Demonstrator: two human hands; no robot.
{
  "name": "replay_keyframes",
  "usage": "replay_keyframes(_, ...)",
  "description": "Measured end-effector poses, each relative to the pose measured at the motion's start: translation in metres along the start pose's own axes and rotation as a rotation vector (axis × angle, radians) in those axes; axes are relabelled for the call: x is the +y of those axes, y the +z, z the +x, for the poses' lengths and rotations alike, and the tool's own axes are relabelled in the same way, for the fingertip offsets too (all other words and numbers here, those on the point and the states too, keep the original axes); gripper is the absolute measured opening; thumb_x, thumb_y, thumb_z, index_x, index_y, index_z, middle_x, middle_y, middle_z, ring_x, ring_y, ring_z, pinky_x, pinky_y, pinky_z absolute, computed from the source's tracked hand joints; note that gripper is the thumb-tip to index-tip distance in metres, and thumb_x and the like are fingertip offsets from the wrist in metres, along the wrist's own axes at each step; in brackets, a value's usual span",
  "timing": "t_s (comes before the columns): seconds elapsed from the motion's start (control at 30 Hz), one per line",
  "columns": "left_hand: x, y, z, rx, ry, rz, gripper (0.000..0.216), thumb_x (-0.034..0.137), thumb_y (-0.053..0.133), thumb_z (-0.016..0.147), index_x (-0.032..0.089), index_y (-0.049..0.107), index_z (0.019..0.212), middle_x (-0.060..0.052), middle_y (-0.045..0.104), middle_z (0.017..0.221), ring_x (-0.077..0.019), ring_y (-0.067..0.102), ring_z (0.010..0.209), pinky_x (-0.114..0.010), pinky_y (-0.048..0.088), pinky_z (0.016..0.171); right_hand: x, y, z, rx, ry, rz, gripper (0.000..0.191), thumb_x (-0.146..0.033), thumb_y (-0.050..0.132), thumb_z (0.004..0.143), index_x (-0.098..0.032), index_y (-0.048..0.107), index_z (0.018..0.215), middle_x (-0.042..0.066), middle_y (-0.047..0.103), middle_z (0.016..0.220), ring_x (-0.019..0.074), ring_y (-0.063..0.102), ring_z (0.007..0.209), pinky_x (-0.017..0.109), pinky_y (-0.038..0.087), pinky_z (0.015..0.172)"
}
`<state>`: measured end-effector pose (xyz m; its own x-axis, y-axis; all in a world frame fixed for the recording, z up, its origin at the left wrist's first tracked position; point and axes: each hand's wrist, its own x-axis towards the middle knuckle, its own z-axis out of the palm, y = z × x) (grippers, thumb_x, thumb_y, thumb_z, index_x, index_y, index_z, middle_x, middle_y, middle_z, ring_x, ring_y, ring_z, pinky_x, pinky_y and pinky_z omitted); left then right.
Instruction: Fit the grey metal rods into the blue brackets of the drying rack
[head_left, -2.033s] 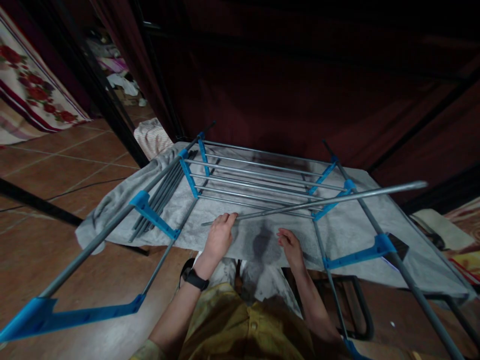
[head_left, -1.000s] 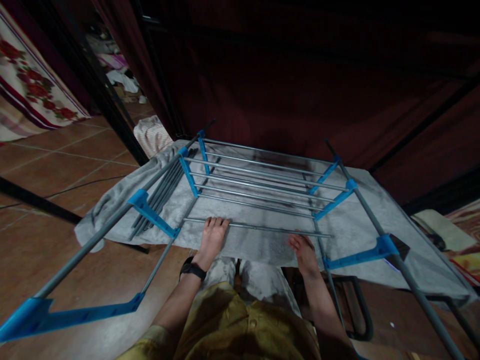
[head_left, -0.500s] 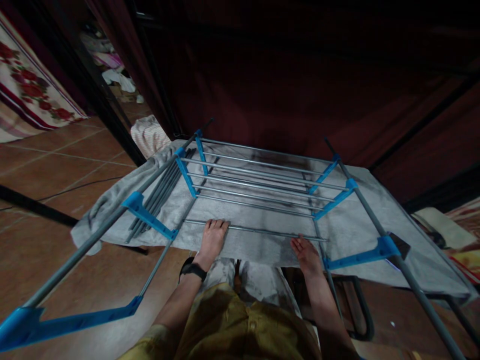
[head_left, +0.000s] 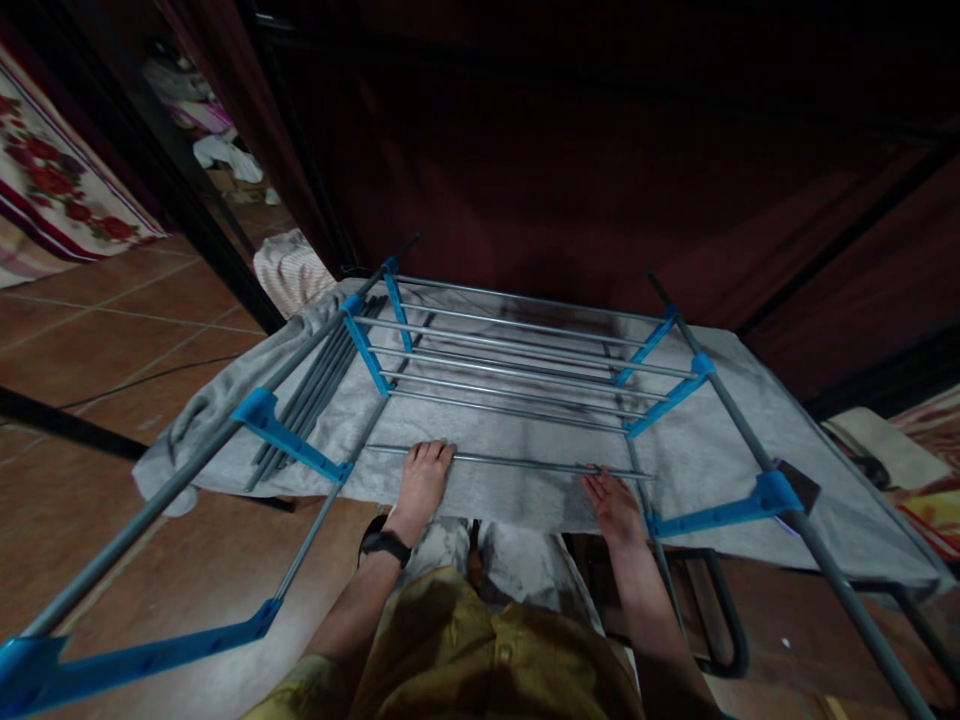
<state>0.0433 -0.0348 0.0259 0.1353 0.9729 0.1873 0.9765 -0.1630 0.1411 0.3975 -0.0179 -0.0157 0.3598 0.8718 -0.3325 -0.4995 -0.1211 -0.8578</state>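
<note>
A thin metal rod lies crosswise in front of me, low over the grey cloth. Its left part is under my left hand, whose fingers curl over it. Near its other end, my right hand touches the rod with fingers stretched out and palm partly upturned. Around both hands stands a rack frame of grey tubes with blue plastic brackets. A left bracket and a right bracket flank the hands. Several crossbars join the brackets farther back.
Several loose grey tubes lie on the cloth-covered table at the left. A small dark object is behind the right upright tube. A dark red curtain hangs behind, and a black metal frame stands low right.
The view has shifted slightly, so the rack's left side sits a little farther left. Both hands keep nearly the same place at the rod.
</note>
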Motion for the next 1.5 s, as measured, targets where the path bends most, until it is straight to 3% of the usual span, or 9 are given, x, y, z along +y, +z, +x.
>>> replay_keyframes(0.57, -0.005, 0.022, -0.008, 0.163, 0.038, 0.007, 0.036, 0.011, 0.044, 0.095, 0.017, 0.067, 0.122, -0.015, 0.065, 0.111, -0.0292, 0.056, 0.108, -0.045, 0.042, 0.102, 0.008, 0.0, 0.005, 0.035, 0.046, 0.09, 0.015, -0.025, 0.08, 0.068, -0.022, 0.068, 0.076, 0.004, 0.076, 0.082, 0.0214, 0.073, 0.084, 0.049, 0.057, 0.096)
replay_keyframes(0.9, -0.006, 0.023, -0.008, 0.125, 0.037, 0.049, 0.037, 0.012, 0.045, 0.095, 0.018, 0.067, 0.124, -0.013, 0.066, 0.112, -0.0299, 0.055, 0.109, -0.044, 0.039, 0.105, 0.005, 0.005, 0.004, 0.048, 0.039, 0.042, 0.016, -0.03, 0.076, 0.069, -0.022, 0.064, 0.075, 0.004, 0.075, 0.08, 0.0218, 0.072, 0.081, 0.045, 0.061, 0.086)
replay_keyframes(1.5, -0.001, 0.007, -0.003, 0.034, 0.065, 0.067, 0.041, 0.009, 0.038, 0.095, 0.018, 0.068, 0.122, -0.016, 0.065, 0.112, -0.0305, 0.056, 0.108, -0.047, 0.037, 0.104, -0.007, 0.019, -0.003, 0.085, 0.101, 0.034, 0.009, -0.027, 0.066, 0.074, -0.025, 0.057, 0.073, 0.0, 0.07, 0.075, 0.0203, 0.069, 0.083, 0.048, 0.055, 0.096)
